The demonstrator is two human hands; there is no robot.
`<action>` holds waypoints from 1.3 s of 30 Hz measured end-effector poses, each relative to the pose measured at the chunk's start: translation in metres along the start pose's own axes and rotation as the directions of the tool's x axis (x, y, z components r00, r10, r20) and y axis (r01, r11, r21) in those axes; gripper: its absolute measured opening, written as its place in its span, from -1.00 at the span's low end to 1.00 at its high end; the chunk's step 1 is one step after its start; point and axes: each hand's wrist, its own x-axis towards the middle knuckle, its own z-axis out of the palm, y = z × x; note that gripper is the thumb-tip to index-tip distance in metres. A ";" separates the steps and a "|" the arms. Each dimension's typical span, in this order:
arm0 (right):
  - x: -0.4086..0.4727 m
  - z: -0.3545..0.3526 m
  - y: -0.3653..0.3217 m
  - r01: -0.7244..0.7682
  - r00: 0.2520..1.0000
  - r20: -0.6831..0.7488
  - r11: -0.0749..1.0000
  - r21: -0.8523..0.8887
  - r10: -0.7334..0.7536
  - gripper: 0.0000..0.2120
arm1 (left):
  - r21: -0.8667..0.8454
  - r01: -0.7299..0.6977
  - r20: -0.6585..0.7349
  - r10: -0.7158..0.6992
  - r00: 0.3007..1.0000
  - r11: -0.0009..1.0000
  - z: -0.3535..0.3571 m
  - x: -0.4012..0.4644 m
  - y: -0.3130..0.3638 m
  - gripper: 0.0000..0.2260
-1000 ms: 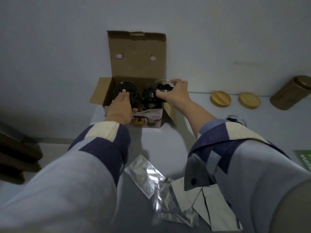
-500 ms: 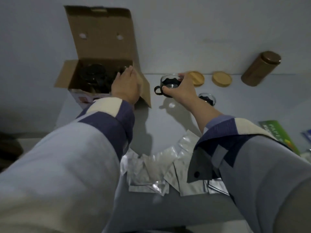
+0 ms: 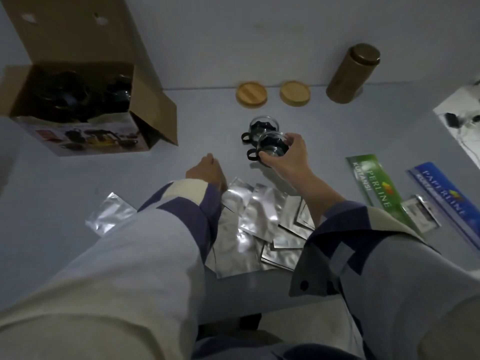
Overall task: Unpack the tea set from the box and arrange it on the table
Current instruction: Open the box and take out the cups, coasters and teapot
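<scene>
The open cardboard box (image 3: 153, 110) stands at the left of the table with dark glass tea-set pieces (image 3: 65, 97) still inside. My right hand (image 3: 288, 157) grips a glass cup with a black handle (image 3: 270, 148) just above the table. A second glass cup (image 3: 262, 127) stands on the table right behind it. My left hand (image 3: 205, 170) hovers over the table between the box and the cups, fingers loosely curled, holding nothing.
Two round wooden lids (image 3: 251, 94) (image 3: 295, 93) and a brown canister (image 3: 353, 74) sit by the wall. Several silver foil pouches (image 3: 259, 219) lie near the front edge. Green (image 3: 376, 188) and blue (image 3: 444, 196) paper packs lie at right.
My right hand carried the cup from the box out to the right and down beside the other cup. My left hand left the box and drew back toward me.
</scene>
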 end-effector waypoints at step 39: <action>0.035 0.161 -0.224 0.450 0.859 0.338 0.881 -0.142 -0.384 -0.60 | -0.227 0.111 -0.516 -0.217 0.829 0.967 -0.165 0.009 -0.189 -0.49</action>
